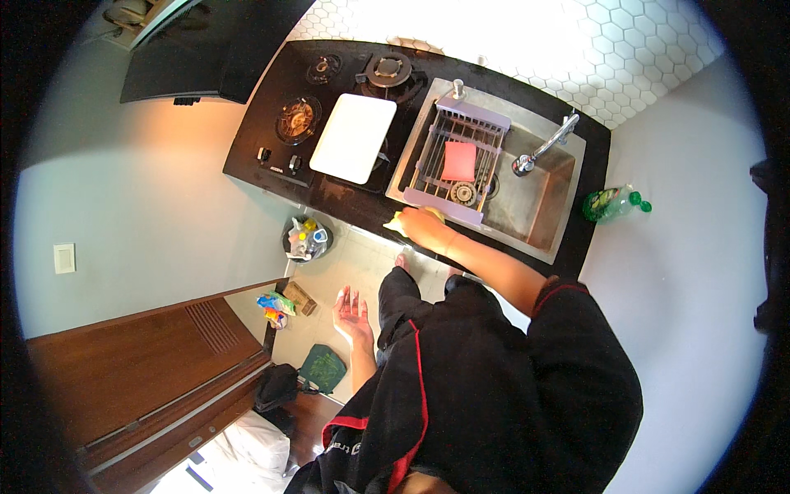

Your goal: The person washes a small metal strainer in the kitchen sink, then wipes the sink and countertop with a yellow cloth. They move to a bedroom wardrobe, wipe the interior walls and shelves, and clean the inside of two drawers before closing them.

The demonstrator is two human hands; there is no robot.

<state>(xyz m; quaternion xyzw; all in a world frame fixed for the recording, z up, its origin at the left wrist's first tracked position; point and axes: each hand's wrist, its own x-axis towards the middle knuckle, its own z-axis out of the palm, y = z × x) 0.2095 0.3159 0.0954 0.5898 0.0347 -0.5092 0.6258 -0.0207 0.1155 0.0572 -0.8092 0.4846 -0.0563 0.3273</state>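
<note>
In the middle of the frame, the right hand (422, 228) has its fingers closed over a yellow cloth (397, 225), down on the front edge of the black tabletop (337, 195), just below the dish rack (444, 206) and the sink (543, 249). The fingertips are hidden, but they look clamped on the cloth. What governs any move from here is that the cloth lies directly under those fingers, poking out to their left, with a smaller yellow bit at their upper right (most of it is covered, so I cannot tell its long axis). The right hand is plainly the nearer one. The left hand (352, 321) is well apart, lower and to the left over the floor, palm up, with nothing in it and its fingers loosely apart. A white board (354, 138) lies over the stove, up and left of the cloth.
</note>
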